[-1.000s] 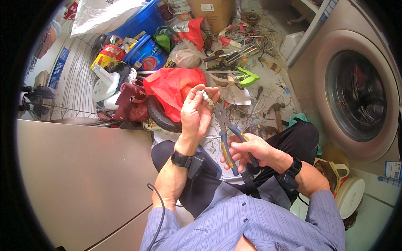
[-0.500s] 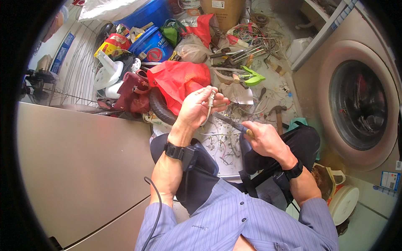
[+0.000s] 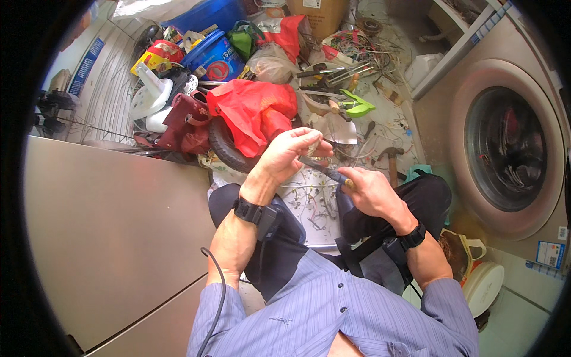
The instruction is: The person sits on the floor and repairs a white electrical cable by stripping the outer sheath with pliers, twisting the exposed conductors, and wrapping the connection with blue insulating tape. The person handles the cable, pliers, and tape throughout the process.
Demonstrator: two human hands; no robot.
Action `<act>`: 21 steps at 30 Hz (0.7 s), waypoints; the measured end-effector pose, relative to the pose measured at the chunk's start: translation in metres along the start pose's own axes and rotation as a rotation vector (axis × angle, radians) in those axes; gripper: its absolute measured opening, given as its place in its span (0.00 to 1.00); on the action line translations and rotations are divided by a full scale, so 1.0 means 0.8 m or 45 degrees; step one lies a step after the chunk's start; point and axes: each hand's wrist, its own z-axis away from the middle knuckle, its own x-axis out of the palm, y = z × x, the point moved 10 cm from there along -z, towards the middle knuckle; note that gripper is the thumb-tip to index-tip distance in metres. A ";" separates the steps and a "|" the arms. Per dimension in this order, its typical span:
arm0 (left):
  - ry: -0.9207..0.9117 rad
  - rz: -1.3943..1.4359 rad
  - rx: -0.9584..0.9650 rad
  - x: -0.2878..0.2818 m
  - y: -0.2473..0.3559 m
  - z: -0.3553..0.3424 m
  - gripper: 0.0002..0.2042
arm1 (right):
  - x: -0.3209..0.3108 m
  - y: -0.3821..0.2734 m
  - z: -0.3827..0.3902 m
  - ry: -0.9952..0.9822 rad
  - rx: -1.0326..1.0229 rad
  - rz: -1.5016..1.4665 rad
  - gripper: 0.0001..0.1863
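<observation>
The shirt (image 3: 309, 303) is striped blue-violet, the trousers (image 3: 428, 199) black, the central bag (image 3: 253, 110) red, the pliers (image 3: 336, 176) dark with yellow.

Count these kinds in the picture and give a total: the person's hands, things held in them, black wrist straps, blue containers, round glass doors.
Hands: 2 (left hand, right hand)
Things held: 2 (pale ridged piece, pliers)
Black wrist straps: 2 (left strap, right strap)
Blue containers: 2 (large tub, smaller bucket)
Round glass doors: 1 (washing machine door)
Total: 9
</observation>
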 end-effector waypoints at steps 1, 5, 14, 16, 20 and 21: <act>-0.042 0.034 -0.047 0.007 -0.005 0.001 0.19 | 0.001 -0.002 -0.001 0.003 -0.011 -0.013 0.19; 0.053 0.107 -0.156 0.005 -0.011 0.005 0.28 | -0.007 0.002 -0.004 0.072 0.080 -0.110 0.18; 0.241 -0.450 0.241 0.005 0.018 0.021 0.12 | -0.013 0.041 -0.003 0.148 0.388 -0.368 0.19; 0.322 -0.517 0.306 0.001 0.024 0.025 0.10 | -0.003 0.044 -0.005 0.078 0.404 -0.384 0.17; 0.305 -0.707 0.289 0.001 0.027 0.025 0.10 | 0.017 0.052 -0.005 -0.145 0.483 -0.504 0.16; 0.281 -0.711 0.294 0.002 0.027 0.025 0.10 | 0.022 0.054 -0.003 -0.209 0.518 -0.558 0.16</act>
